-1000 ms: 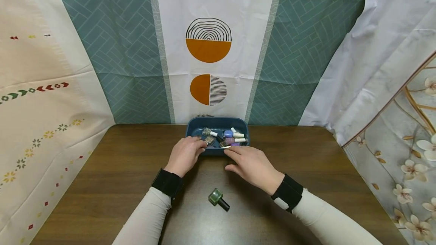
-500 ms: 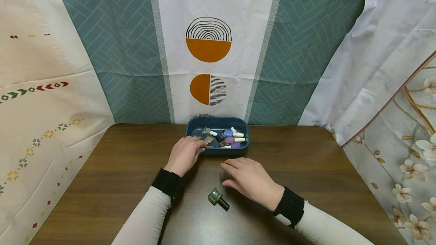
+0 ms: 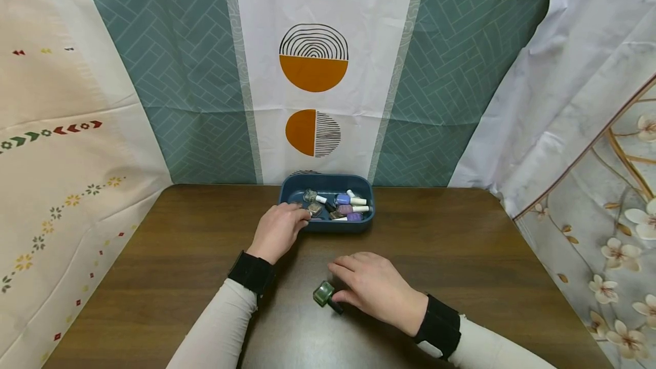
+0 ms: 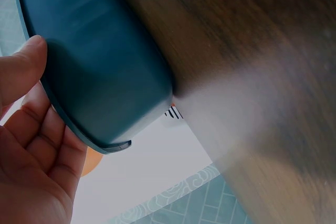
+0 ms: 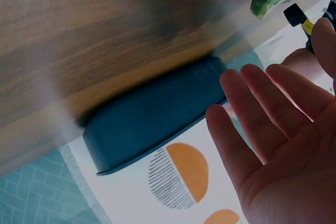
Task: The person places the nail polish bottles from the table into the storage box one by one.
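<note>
A dark blue plastic bin (image 3: 338, 226) holding several nail polish bottles stands at the table's back edge. My left hand (image 3: 279, 228) grips its left front corner; in the left wrist view the thumb (image 4: 27, 65) lies on the outer wall, the other fingers curl over the rim. Nearer to me lies a green nail polish bottle (image 3: 323, 293) with a black cap, on its side. Over that cap hovers my right hand (image 3: 378, 287), its thumb overlapping the cap in the head view. The right wrist view shows its fingers (image 5: 252, 108) extended and loosely spread, holding nothing.
Inside the bin are a blue bottle (image 3: 343, 199) and a mauve bottle (image 3: 344, 209), both white-capped, among others. The brown wooden table (image 3: 451, 244) extends to both sides. Patterned cloths (image 3: 205, 101) hang behind and beside it.
My right hand has come away from the bin's front rim and moved toward me, down to the green nail polish bottle. The left hand has stayed on the bin.
</note>
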Demonstrator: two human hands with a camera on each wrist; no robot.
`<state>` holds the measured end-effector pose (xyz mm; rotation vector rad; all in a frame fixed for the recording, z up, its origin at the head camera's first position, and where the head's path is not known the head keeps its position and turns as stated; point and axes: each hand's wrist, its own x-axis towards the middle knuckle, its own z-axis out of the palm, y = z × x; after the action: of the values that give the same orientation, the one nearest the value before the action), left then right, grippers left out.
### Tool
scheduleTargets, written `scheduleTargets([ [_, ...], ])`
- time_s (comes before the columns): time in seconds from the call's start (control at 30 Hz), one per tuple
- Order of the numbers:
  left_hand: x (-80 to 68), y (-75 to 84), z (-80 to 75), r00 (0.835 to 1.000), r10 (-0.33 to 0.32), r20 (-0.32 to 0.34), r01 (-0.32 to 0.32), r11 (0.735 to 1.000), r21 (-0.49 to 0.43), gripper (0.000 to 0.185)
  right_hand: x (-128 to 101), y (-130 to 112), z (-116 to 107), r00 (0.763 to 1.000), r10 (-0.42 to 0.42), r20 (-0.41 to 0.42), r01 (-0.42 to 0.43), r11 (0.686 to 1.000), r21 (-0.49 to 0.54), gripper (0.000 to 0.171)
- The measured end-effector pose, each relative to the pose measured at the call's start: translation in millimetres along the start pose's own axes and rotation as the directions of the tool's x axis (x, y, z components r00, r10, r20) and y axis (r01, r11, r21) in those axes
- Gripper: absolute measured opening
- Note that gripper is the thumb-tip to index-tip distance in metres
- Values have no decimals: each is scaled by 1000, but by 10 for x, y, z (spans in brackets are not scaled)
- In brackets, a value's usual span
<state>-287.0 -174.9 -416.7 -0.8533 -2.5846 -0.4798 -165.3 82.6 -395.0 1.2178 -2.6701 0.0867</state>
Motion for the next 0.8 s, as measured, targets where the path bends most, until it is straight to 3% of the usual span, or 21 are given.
scheduleTargets([
  [0.37,2,3,-5,1000,-20,11,20,1000,-16,7,-65,-151,12,997,-5,74,2,999,38,57],
  [0.8,-3,4,5,999,-31,15,31,999,-8,7,-137,-199,85,999,8,35,-9,1000,22,38],
])
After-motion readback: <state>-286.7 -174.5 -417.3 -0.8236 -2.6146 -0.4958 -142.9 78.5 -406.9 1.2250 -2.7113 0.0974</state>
